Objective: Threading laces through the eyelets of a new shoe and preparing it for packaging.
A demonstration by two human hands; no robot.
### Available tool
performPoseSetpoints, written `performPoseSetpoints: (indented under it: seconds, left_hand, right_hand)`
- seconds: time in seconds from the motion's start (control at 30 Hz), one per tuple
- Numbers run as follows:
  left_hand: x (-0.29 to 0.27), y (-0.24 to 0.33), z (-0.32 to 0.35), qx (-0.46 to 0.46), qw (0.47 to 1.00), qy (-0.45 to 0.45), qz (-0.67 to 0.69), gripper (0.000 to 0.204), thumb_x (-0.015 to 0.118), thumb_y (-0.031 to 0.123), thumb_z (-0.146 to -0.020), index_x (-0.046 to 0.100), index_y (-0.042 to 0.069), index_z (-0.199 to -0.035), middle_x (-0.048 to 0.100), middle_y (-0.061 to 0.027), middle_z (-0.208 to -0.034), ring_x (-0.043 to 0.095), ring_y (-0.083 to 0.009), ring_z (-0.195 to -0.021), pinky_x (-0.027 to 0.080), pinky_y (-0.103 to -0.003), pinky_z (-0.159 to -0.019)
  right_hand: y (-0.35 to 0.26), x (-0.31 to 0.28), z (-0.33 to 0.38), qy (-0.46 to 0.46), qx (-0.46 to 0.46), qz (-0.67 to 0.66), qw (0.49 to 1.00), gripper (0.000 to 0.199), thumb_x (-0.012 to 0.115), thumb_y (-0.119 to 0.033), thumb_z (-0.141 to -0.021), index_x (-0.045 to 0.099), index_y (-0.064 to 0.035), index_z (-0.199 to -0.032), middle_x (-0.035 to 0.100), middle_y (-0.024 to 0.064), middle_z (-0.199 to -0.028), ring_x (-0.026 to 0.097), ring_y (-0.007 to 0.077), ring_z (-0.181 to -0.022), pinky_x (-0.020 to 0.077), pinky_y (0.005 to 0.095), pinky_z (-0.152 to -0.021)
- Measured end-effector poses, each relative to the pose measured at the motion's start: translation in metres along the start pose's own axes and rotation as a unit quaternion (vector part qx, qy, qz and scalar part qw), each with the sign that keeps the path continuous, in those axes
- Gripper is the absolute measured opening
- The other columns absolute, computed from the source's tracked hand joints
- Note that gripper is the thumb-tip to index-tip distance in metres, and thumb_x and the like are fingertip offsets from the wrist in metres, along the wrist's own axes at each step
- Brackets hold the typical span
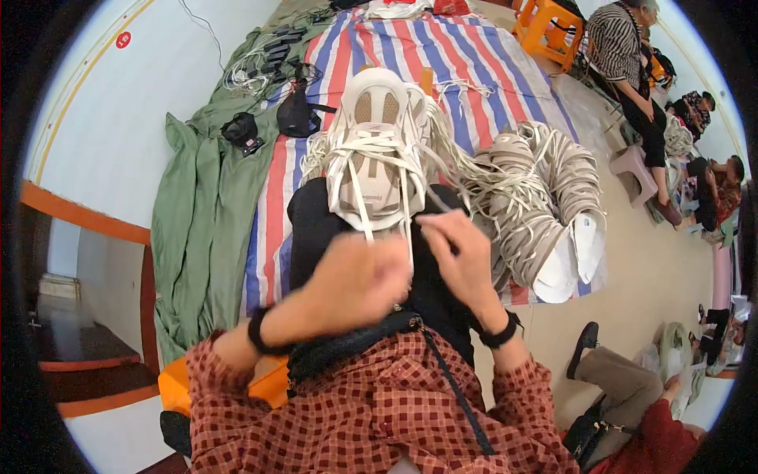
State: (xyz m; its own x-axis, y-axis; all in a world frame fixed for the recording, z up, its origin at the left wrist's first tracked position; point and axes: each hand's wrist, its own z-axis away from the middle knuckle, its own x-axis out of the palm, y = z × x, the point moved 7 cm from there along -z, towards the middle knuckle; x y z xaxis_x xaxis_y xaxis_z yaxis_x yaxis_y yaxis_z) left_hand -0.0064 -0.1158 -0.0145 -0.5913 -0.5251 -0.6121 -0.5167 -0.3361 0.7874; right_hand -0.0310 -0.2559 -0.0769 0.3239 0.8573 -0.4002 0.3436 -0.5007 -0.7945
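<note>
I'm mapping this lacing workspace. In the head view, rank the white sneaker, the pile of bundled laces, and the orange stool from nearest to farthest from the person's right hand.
1. White sneaker: just up-left of the right hand, whose fingers pinch its lace.
2. Pile of bundled laces: to the right, on the striped sheet.
3. Orange stool: far off, at the top right.

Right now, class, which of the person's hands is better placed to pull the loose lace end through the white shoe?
Probably the right hand: its fingertips already pinch a lace beside the white shoe. The left hand sits lower, closed on the hanging lace ends, steadying them.
</note>
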Motion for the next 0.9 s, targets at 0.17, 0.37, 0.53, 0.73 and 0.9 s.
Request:
performPoseSetpoints:
  seconds: [0.17, 0.37, 0.53, 0.73, 0.9]
  left_hand:
    - [0.058, 0.094, 0.077, 0.145, 0.909, -0.326, 0.214, 0.010, 0.056, 0.010, -0.083, 0.054, 0.007, -0.074, 0.056, -0.0079, -0.074, 0.058, -0.0267, -0.064, 0.046, -0.034, -0.055]
    - [-0.045, 0.001, 0.011, 0.034, 0.973, 0.211, -0.082, 0.008, 0.063, 0.013, -0.081, 0.062, 0.006, -0.086, 0.059, -0.0109, -0.082, 0.059, -0.0297, -0.070, 0.047, -0.039, -0.064]
    - [-0.079, -0.042, -0.038, 0.086, 0.881, 0.322, -0.335, 0.020, 0.067, 0.011, -0.077, 0.059, 0.007, -0.095, 0.056, -0.0094, -0.094, 0.058, -0.0284, -0.085, 0.046, -0.039, -0.071]
    - [-0.069, -0.043, -0.060, 0.146, 0.834, 0.288, -0.447, 0.021, 0.067, 0.012, -0.073, 0.055, 0.007, -0.090, 0.055, -0.0085, -0.091, 0.055, -0.0268, -0.086, 0.043, -0.039, -0.076]
    - [-0.074, -0.045, -0.063, 0.098, 0.934, 0.235, -0.250, 0.018, 0.063, 0.006, -0.074, 0.054, 0.004, -0.090, 0.056, -0.0070, -0.080, 0.056, -0.0234, -0.076, 0.044, -0.033, -0.069]
  right_hand:
    - [-0.096, 0.037, 0.009, -0.068, -0.281, -0.013, 0.957, 0.030, 0.069, -0.004, -0.075, 0.064, -0.0042, -0.104, 0.064, 0.0106, -0.107, 0.062, 0.0320, -0.092, 0.0512, 0.0376, -0.079]
    - [-0.026, 0.028, 0.021, -0.096, 0.098, -0.169, 0.976, 0.019, 0.049, -0.001, -0.092, 0.063, 0.0005, -0.104, 0.066, 0.0095, -0.081, 0.064, 0.0162, -0.072, 0.0507, 0.0267, -0.066]
    - [-0.023, 0.048, 0.026, -0.107, 0.148, -0.301, 0.936, 0.021, 0.049, -0.012, -0.098, 0.064, 0.0013, -0.105, 0.068, 0.0060, -0.080, 0.062, 0.0102, -0.069, 0.0491, 0.0232, -0.064]
    - [-0.008, 0.036, 0.017, -0.094, 0.184, -0.326, 0.923, 0.021, 0.051, -0.012, -0.098, 0.064, 0.0034, -0.103, 0.068, 0.0076, -0.080, 0.062, 0.0100, -0.067, 0.0499, 0.0221, -0.063]
    - [0.017, -0.004, 0.026, -0.046, 0.197, -0.300, 0.932, 0.023, 0.047, -0.011, -0.098, 0.064, 0.0033, -0.104, 0.065, 0.0085, -0.074, 0.063, 0.0116, -0.063, 0.0526, 0.0241, -0.059]
